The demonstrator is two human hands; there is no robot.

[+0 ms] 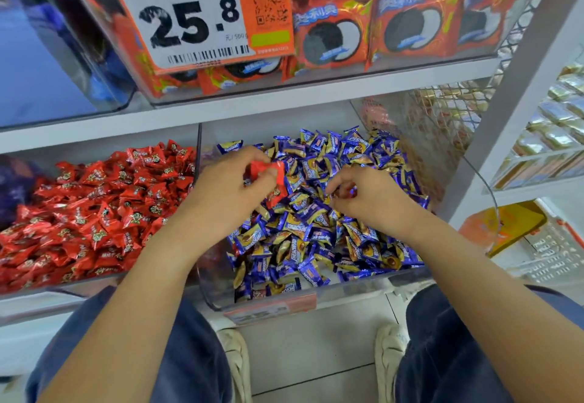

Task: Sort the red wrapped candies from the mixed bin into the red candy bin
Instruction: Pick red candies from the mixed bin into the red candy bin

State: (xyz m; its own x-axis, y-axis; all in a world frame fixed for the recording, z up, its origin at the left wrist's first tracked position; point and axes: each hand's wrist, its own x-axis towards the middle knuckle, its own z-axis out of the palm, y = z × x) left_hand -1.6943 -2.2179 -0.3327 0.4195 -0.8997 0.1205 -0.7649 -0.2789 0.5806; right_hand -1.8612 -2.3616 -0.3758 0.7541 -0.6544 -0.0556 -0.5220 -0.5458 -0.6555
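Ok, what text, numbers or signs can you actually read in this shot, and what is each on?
"25.8": white price card on the upper bin.
"+270": orange tag, above a QR code.
Chinese line atop the card, unit under the price, barcode digits: too blurred.
Biscuit packs: blue Chinese logo, unreadable.
Red candies, blue candies, label on the mixed bin: too small or blurred.

I am viewing a retail shop: a price tag (186,14) reading 25.8, with barcode, fronts clear bins. Below it, loose wrapped candies (331,213) fill shelf (284,102) bins.
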